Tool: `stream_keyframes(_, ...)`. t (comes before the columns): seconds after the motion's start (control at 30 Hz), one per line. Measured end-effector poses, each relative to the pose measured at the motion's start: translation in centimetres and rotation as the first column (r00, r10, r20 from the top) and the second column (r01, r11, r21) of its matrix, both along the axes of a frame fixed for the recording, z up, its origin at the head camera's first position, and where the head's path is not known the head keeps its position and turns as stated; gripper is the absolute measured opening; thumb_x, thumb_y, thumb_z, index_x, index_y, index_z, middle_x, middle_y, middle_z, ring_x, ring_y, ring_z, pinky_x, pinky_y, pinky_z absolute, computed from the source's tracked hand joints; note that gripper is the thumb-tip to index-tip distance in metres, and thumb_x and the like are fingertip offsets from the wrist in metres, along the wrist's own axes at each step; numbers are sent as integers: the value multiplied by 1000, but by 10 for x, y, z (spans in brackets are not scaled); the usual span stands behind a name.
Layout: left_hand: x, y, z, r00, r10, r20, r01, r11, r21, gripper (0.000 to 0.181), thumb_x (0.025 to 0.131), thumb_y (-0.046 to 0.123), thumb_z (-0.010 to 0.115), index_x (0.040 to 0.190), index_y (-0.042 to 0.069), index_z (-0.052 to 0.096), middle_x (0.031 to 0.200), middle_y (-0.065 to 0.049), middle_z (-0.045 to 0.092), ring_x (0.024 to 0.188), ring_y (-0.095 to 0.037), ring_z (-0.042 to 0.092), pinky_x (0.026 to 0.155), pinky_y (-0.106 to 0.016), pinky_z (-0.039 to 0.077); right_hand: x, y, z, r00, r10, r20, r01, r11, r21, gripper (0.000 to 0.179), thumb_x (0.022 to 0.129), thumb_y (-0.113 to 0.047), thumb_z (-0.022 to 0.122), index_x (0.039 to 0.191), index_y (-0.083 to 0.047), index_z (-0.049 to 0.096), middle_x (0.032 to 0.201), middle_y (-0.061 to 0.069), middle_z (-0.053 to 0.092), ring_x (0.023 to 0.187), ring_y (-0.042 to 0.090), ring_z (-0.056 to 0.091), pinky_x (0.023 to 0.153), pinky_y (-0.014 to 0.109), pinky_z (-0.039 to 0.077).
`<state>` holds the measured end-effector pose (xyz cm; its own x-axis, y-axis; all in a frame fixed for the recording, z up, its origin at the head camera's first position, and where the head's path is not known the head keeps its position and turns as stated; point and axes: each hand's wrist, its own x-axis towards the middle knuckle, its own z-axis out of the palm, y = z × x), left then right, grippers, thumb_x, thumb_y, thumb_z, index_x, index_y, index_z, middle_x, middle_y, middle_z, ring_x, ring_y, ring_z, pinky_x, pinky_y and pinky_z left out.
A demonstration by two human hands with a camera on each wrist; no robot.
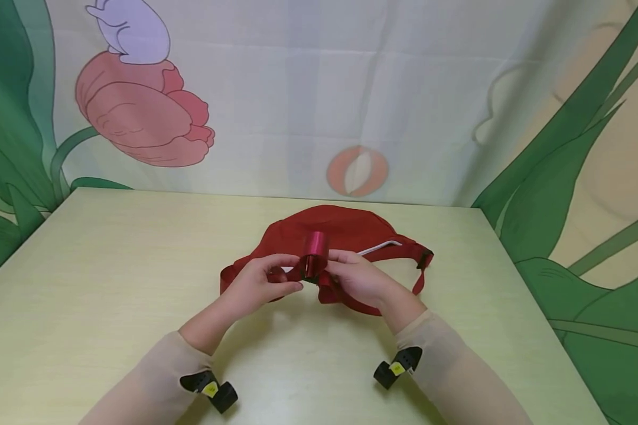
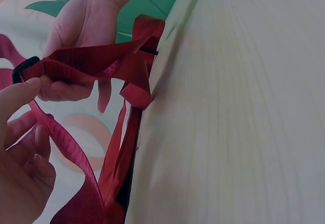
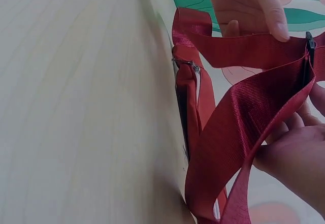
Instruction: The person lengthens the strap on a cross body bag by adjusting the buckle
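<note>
A red waist bag (image 1: pixel 332 219) lies on the table with its strap raised between my two hands. The strap (image 1: pixel 316 243) stands up in a loop and passes through a black slider buckle (image 2: pixel 23 70). My left hand (image 1: pixel 255 280) pinches the strap beside the slider, its thumb on the edge of the webbing. From the other side my right hand (image 1: pixel 358 280) grips the strap, with the fingers partly hidden behind it in the right wrist view. White piping or zipper trim (image 1: pixel 380 247) shows on the bag's front.
The bag's black side clip (image 1: pixel 424 258) lies to the right on the pale wooden table (image 1: pixel 111 265). A printed curtain (image 1: pixel 260 106) hangs behind the table's back edge. Black wrist cameras (image 1: pixel 212 389) sit on both sleeves.
</note>
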<state>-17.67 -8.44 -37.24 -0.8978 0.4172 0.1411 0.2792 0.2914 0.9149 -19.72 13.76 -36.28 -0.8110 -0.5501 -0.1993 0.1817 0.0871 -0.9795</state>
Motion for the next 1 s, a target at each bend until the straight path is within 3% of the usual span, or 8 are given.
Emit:
stream_keyframes(0.2, 0, 8, 0, 998, -51, -26, 52, 998, 42, 42, 80, 13, 74, 120, 10, 60, 98, -3, 64, 78, -21, 58, 64, -30, 50, -1, 0, -2, 1000, 4, 22, -3, 999, -33, 32, 99, -16, 44, 123, 3, 53, 102, 7, 61, 96, 22, 55, 86, 34, 44)
stream_keyframes(0.47, -1, 5, 1, 1000, -6, 8, 6, 1000, 0, 40, 81, 14, 74, 118, 7, 61, 97, -6, 63, 78, -20, 56, 60, -28, 48, 0, 2, 1, 1000, -5, 3, 6, 1000, -11, 35, 99, -16, 44, 130, -1, 51, 114, 7, 61, 106, 23, 55, 91, 37, 42)
stream_keyframes(0.67, -1, 11, 1, 999, -33, -4, 33, 999, 22, 41, 80, 13, 74, 119, 7, 61, 97, -5, 64, 78, -20, 57, 63, -28, 48, 0, 2, 0, 1000, -12, 20, 12, 999, -38, 29, 99, -15, 45, 120, 2, 55, 101, 6, 62, 96, 21, 55, 86, 34, 44)
stream_keyframes(0.77, 2, 12, 6, 999, -39, -19, 39, 999, 29, 41, 81, 12, 73, 119, 6, 61, 99, -5, 64, 79, -21, 57, 66, -30, 49, 0, 2, -1, 1000, -6, 15, 7, 999, -48, 28, 98, -14, 45, 118, 3, 54, 98, 5, 61, 93, 20, 55, 83, 33, 45)
stream_keyframes(0.9, 2, 8, 7, 1000, -12, -10, 12, 1000, -5, 41, 81, 13, 73, 119, 6, 61, 99, -6, 63, 79, -21, 57, 63, -30, 49, 1, 3, 2, 1000, -13, 8, 13, 999, -34, 31, 99, -15, 45, 122, 4, 53, 102, 6, 61, 96, 21, 54, 86, 33, 42)
stream_keyframes(1.0, 0, 5, 2, 1000, 9, 2, -9, 1000, -23, 42, 80, 13, 74, 119, 6, 61, 95, -7, 63, 77, -19, 57, 58, -28, 47, 1, 4, 3, 1000, -23, 14, 23, 999, -25, 31, 99, -15, 45, 122, 3, 53, 105, 6, 61, 99, 22, 53, 88, 34, 41)
